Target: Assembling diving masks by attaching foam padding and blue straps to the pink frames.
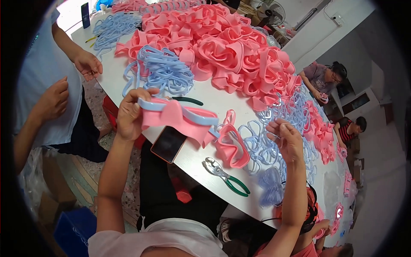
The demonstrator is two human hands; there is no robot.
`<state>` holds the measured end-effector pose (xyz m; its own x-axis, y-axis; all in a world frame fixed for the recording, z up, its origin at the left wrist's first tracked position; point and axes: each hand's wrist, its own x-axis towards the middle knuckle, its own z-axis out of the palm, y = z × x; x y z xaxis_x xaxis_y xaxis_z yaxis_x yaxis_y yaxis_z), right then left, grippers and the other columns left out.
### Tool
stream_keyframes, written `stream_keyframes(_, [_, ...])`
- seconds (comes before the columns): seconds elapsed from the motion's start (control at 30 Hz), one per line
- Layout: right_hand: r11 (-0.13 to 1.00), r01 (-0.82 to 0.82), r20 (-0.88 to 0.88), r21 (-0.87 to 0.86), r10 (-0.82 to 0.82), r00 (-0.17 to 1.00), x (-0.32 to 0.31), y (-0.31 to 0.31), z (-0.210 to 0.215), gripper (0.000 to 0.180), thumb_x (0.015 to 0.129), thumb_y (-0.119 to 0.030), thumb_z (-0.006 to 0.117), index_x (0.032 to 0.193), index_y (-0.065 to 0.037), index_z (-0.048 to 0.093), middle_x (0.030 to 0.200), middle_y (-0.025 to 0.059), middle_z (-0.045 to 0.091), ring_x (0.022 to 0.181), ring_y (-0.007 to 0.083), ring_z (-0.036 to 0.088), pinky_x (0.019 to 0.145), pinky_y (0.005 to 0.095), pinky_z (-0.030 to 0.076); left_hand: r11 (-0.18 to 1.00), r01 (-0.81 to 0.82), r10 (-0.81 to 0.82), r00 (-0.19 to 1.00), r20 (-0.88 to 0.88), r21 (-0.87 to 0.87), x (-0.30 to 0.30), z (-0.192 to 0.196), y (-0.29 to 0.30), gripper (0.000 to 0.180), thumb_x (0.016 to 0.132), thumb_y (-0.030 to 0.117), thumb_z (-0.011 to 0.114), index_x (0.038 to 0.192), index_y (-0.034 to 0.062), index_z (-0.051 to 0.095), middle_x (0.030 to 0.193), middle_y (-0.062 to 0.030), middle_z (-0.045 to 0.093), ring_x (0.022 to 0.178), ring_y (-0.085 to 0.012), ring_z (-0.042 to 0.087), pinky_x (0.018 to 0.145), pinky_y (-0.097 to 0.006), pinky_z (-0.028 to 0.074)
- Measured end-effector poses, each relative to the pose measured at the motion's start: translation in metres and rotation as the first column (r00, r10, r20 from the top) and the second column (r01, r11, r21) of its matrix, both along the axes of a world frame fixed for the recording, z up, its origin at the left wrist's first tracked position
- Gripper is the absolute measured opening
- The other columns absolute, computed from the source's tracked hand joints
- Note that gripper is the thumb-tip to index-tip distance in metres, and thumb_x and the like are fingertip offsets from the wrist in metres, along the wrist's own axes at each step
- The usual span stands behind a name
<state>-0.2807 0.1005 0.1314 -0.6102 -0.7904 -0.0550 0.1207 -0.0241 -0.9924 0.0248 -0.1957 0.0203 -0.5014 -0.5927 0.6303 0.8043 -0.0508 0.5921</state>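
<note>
My left hand (129,115) grips a soft pink rubber mask skirt (173,118) by its left end. A light-blue frame (195,115) runs along the skirt's upper edge, and the piece hangs in the air over the table's near edge. Loosely curled, my right hand (286,139) is raised in front of a pile of light-blue frames (261,147); its fingertips come together, and whatever is between them is too small to make out. Another pink skirt (232,147) lies on the table between my hands. Below it rest slip-joint pliers with green handles (226,175).
A dark-screened phone (169,144) lies at the near edge of the white table (195,167). Pink skirts (218,51) are heaped at the back, beside light-blue frames (165,70). A green-handled tool (187,100) lies behind my held piece. Co-workers stand left and sit right.
</note>
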Motion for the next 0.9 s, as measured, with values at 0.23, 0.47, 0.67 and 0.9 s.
stream_keyframes(0.23, [0.959, -0.278, 0.024, -0.044, 0.28, 0.96, 0.02, -0.033, 0.006, 0.026, 0.098, -0.018, 0.053, 0.109, 0.005, 0.058, 0.116, 0.0223, 0.062, 0.106, 0.0307, 0.064, 0.088, 0.0407, 0.055, 0.999, 0.022, -0.022, 1.0, 0.002, -0.044, -0.014, 0.013, 0.016, 0.023, 0.087, 0.024, 0.069, 0.095, 0.0045, 0.06, 0.088, -0.0057, 0.057, 0.111, -0.0265, 0.051, 0.108, -0.046, 0.031])
stream_keyframes(0.47, [0.85, -0.511, 0.228, -0.13, 0.527, 0.818, 0.057, -0.048, -0.022, 0.021, 0.098, -0.017, 0.054, 0.106, 0.002, 0.058, 0.111, 0.0149, 0.062, 0.11, 0.0275, 0.06, 0.094, 0.0483, 0.052, 0.997, 0.059, -0.062, 0.997, -0.051, -0.054, -0.018, 0.011, 0.023, 0.02, 0.085, 0.018, 0.07, 0.096, 0.0041, 0.061, 0.092, -0.0073, 0.06, 0.116, -0.0301, 0.05, 0.106, -0.047, 0.034])
stream_keyframes(0.67, [0.841, -0.517, 0.235, -0.16, 0.542, 0.807, 0.058, -0.049, -0.025, 0.023, 0.099, -0.019, 0.052, 0.107, 0.001, 0.059, 0.107, 0.0112, 0.062, 0.106, 0.0243, 0.061, 0.093, 0.0451, 0.053, 0.985, 0.007, -0.001, 0.999, 0.037, -0.172, -0.018, 0.028, 0.034, 0.019, 0.086, 0.025, 0.069, 0.093, 0.0091, 0.06, 0.128, -0.0147, 0.05, 0.133, -0.0372, 0.037, 0.111, -0.057, 0.024])
stream_keyframes(0.9, [0.915, -0.391, 0.171, -0.1, 0.403, 0.899, 0.051, -0.053, -0.022, 0.029, 0.099, -0.021, 0.052, 0.109, 0.005, 0.058, 0.109, 0.0156, 0.064, 0.102, 0.0258, 0.063, 0.093, 0.0446, 0.053, 0.988, 0.041, 0.005, 0.954, 0.301, -0.146, -0.031, 0.004, 0.044, 0.023, 0.101, 0.021, 0.043, 0.12, 0.0093, 0.044, 0.154, -0.0228, 0.021, 0.141, -0.0282, 0.025, 0.113, -0.039, 0.019])
